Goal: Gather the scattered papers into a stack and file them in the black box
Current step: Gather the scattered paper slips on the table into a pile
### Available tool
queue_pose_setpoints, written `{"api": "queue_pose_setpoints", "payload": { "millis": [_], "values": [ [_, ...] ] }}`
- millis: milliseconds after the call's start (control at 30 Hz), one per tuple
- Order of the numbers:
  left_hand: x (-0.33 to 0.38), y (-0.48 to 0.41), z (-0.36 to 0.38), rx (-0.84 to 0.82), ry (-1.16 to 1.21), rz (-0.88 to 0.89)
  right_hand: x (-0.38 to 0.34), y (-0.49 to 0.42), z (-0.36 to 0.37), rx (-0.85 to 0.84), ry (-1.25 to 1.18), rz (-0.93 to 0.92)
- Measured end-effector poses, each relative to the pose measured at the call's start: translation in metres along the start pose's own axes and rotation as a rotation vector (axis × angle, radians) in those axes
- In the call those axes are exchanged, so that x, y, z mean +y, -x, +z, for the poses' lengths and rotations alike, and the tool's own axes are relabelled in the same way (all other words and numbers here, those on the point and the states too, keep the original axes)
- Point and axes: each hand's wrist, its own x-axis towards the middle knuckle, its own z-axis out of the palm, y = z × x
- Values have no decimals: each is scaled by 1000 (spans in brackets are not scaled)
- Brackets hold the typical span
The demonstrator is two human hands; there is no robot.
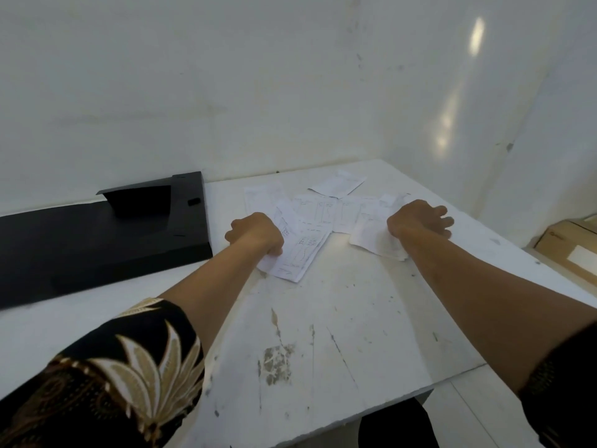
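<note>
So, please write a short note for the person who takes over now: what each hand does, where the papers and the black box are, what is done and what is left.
Left hand: closed on the near-left papers, on the white table.
Right hand: fingers spread, pressing down on the right-side papers.
One paper lies apart at the far side, untouched.
Black box: on the table to the left of the papers, no paper visible in it.
Done: nothing stacked or filed yet.
Left: pull all the sheets into one stack, then file it in the box.

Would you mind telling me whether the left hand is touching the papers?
Touching. The head view shows the left hand curled down on the papers, its fingers pinching the near sheet's edge, with no gap visible.
</note>
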Motion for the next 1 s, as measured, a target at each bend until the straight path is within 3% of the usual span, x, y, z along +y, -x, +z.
{"api": "queue_pose_setpoints", "payload": {
  "millis": [367,567,700,1000],
  "values": [
    [8,2,-4,-60,-57,-80,-9,-5,-13,-195,-110,-29],
    [12,-3,-6,-72,-70,-22,-13,-3,-16,-149,-72,-18],
    [1,-3,-8,18,-28,41,-8,3,-18,-158,-56,-53],
    [-6,25,-85,-39,-369,213,-15,1,-32,-151,-78,-201]
  ]
}}
